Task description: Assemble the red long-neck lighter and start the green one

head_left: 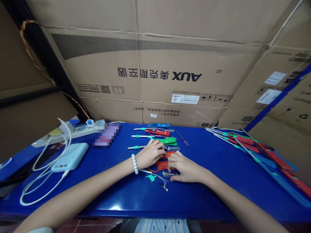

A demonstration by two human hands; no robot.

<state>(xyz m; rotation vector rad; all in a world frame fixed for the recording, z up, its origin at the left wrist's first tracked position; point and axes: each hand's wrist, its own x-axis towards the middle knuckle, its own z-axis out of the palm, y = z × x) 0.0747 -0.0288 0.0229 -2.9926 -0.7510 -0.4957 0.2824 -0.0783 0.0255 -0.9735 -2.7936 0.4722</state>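
Two red halves of a long-nosed lighter casing lie one above the other mid-table, the upper red casing half (169, 154) and the lower red casing half (157, 166). My left hand (152, 153), with a beaded bracelet, has its bent fingers closed at the upper half. From the right, my right hand (183, 166) curls its fingers over the right ends of the halves. Below its fingers lies a clear fuel tank (167, 174), close to the thumb. Nearer me are a metal tube (145, 171), a green plastic piece (151, 177) and a wired igniter (164, 187).
Beyond my hands lie green (170, 140), red (159, 132) and blue (160, 125) lighters with their metal tubes. A small screwdriver (183, 139) is to their right. Several lighters (267, 155) are heaped at far right. A power bank (70, 157) with white cables, power strip (82, 129) and phone (107, 135) sit left.
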